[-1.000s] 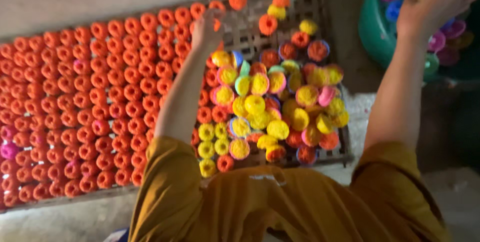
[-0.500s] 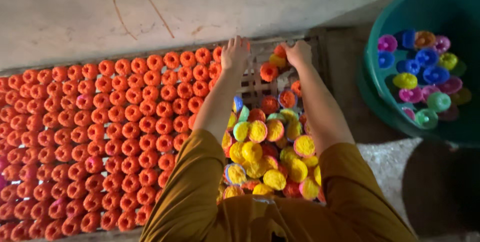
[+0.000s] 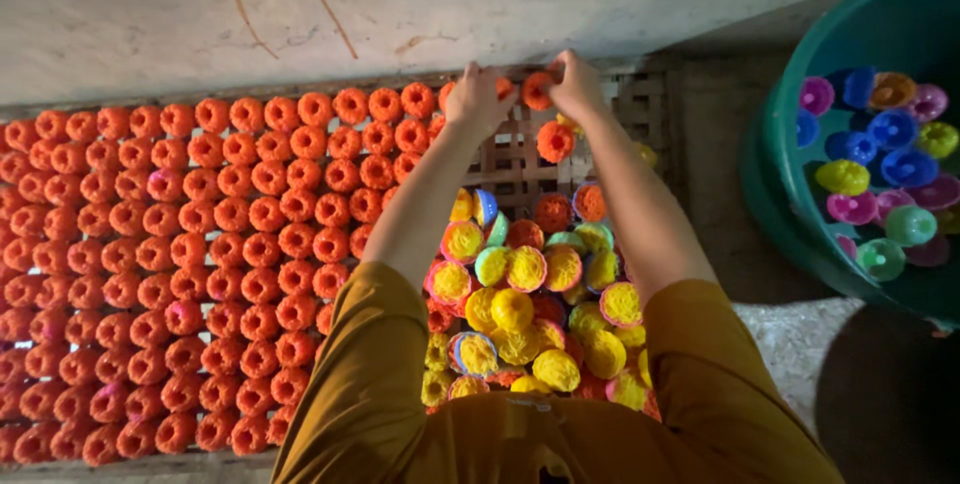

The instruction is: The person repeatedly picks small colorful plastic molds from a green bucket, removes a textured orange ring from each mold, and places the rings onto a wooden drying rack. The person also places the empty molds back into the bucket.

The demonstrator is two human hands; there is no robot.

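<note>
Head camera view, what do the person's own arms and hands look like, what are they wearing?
Both arms are bare from the elbows down. Short mustard-yellow sleeves of plain loose cloth end near the elbows, with no print showing. The left hand and right hand wear no gloves; no rings, watch or bands are visible.

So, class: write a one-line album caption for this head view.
Both hands, left hand and right hand, meet on an orange piece at the slatted rack, beside orange rows.

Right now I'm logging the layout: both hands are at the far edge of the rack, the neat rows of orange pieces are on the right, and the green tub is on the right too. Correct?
Not quite. The head view shows the orange rows on the left of the rack, not the right. Both hands, left hand and right hand, are at its far edge, and the green tub is on the right.
</note>
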